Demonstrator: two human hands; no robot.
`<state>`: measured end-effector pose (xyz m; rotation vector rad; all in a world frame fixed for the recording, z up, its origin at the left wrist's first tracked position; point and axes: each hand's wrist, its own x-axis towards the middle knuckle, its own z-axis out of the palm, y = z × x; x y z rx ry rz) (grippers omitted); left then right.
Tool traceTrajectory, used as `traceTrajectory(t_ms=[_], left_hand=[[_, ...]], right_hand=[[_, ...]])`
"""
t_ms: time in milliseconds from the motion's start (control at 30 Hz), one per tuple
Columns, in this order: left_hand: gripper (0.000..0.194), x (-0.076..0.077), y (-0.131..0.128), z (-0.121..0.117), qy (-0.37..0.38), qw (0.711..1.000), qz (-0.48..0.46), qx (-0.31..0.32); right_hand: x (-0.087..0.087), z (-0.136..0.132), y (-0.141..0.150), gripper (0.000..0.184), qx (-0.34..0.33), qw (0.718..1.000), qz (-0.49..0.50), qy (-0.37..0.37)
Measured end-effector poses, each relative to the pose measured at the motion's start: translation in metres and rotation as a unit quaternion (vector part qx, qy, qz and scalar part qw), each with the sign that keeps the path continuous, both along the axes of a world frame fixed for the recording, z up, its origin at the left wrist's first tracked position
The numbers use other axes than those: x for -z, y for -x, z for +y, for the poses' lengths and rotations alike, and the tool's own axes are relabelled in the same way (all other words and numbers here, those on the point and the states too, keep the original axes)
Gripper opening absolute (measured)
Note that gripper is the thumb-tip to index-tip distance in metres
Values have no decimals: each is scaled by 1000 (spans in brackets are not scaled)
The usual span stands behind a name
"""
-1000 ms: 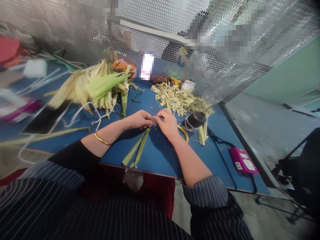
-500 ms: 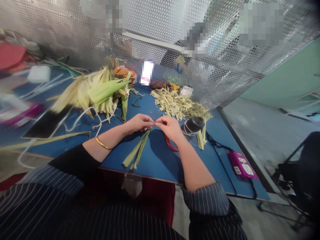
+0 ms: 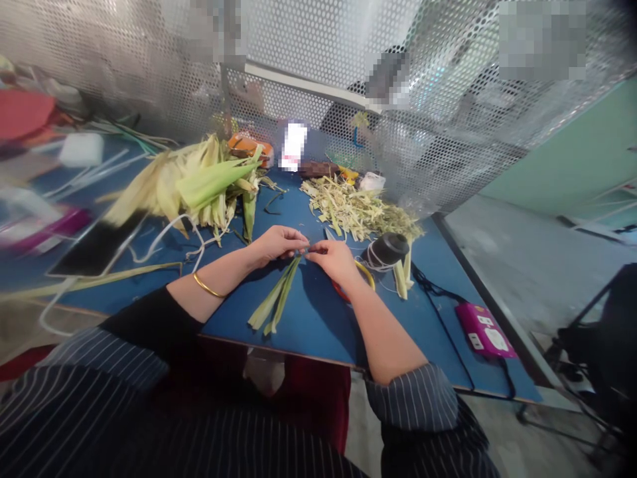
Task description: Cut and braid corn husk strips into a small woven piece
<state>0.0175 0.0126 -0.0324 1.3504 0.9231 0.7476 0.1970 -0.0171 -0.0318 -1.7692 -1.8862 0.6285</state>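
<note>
Over the blue table, my left hand pinches the upper end of a few green corn husk strips, whose loose ends hang down toward the table's front edge. My right hand meets it fingertip to fingertip at that same end, thumb and fingers pressed together. What lies between the right fingertips is too small to make out. Partly under my right wrist is a pair of scissors with red and yellow handles. Beside them lies a black spool wound with white thread.
Behind my hands lies a heap of husk scraps. Whole corn husks are piled at the left, by a black tablet-like slab and a white cable. A purple power strip sits at the right. Perforated metal panels stand behind.
My right hand has shifted slightly down at the pinched end, its fingers more curled. More of the scissors now shows beside my right wrist. The husk strips are still held.
</note>
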Motion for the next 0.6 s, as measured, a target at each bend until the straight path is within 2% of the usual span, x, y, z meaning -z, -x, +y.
traceTrajectory(t_ms=[267,367,467,567,600], left_hand=[[25,0,1,1,24,999,10,-35],[27,1,2,2,23,999,18,-43],[25,0,2,2,13,999,26,-37],[22,-3,2,0,-3,999,40,-21],[22,-4,2,0,-12,999,48,-16]], right_hand=[[-10,-7,2,16,-11,996,84,-7],[-17,-12,4,17,-60,993,95,-27],[-19,-13,3,16,-113,991,63,-27],[-15,-7,0,12,-74,993,45,-80],[-12,-5,-1,17,-53,991,58,-109]])
